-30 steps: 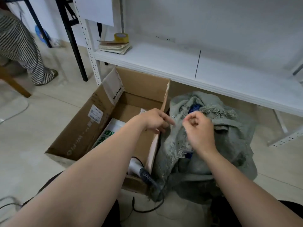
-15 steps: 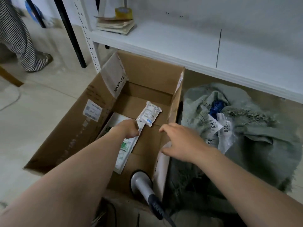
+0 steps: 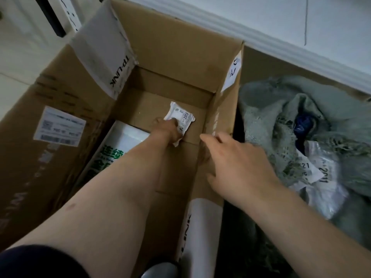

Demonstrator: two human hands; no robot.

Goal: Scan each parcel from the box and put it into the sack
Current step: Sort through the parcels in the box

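Observation:
An open cardboard box (image 3: 180, 47) fills the left and middle of the head view. My left hand (image 3: 167, 131) reaches down to its floor, fingers curled onto a small white parcel (image 3: 185, 115) marked 2013. A large flat white parcel with green print (image 3: 120, 145) lies along the box's left side, partly under my forearm. My right hand (image 3: 236, 163) hovers with straight fingers over the box's right wall and holds nothing. To the right, the grey-green woven sack (image 3: 281, 101) gapes open, with white bagged parcels (image 3: 321, 177) and a blue item (image 3: 303, 123) inside.
The grey head of a hand scanner (image 3: 160, 269) shows at the bottom edge, inside the box's near end. A white shelf board (image 3: 301, 27) runs above the box and sack. Pale floor (image 3: 12, 57) lies to the left of the box.
My view has dropped closer to the box. My left hand went from the sack's mouth into the box and onto the small parcel. My right hand left the sack and came over the box wall.

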